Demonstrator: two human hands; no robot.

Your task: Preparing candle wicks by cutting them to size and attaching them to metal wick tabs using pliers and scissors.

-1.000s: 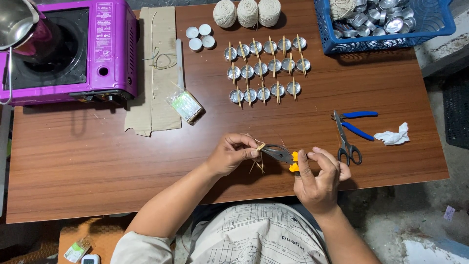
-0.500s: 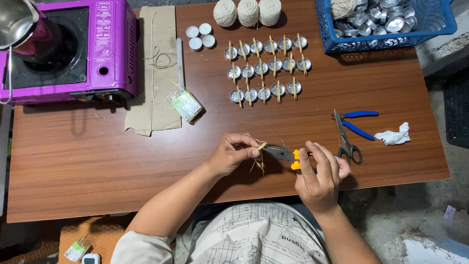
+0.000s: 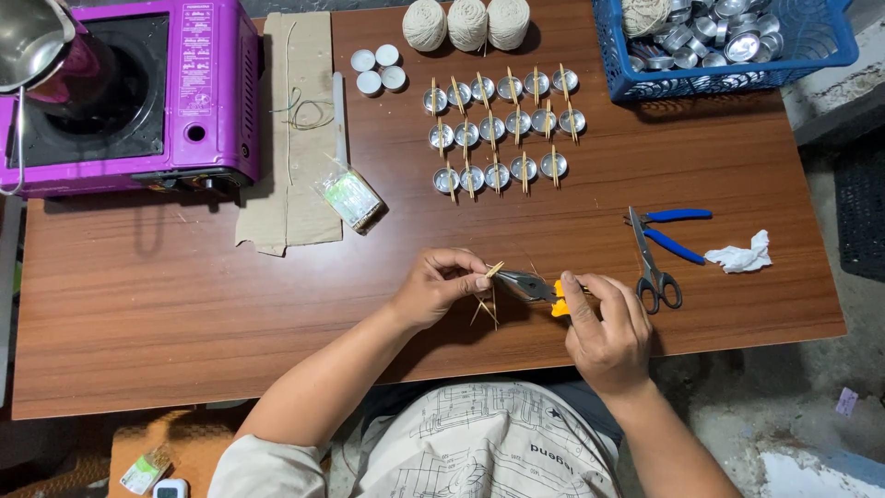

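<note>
My left hand point(image 3: 441, 285) pinches a thin wooden stick point(image 3: 493, 270) at the front middle of the brown table point(image 3: 184, 304). My right hand point(image 3: 606, 334) grips yellow-handled pliers point(image 3: 535, 287), whose dark jaws point left at the stick's end. A few loose thin sticks point(image 3: 486, 309) lie on the table under the pliers. Further back stand rows of small round metal cups point(image 3: 502, 124), each with a stick laid across it.
A purple portable gas stove point(image 3: 129, 92) with a metal pot stands back left, beside a cardboard strip point(image 3: 295, 138) and a small plastic packet point(image 3: 350, 198). Three twine balls point(image 3: 467, 23), white tealights point(image 3: 378, 69), a blue basket point(image 3: 811, 46) of cups, scissors point(image 3: 653, 263), blue-handled pliers point(image 3: 678, 231) and crumpled tissue point(image 3: 742, 256) lie around.
My right hand has closed more tightly on the pliers' handles and shifted slightly left. The left hand keeps holding the stick in nearly the same place.
</note>
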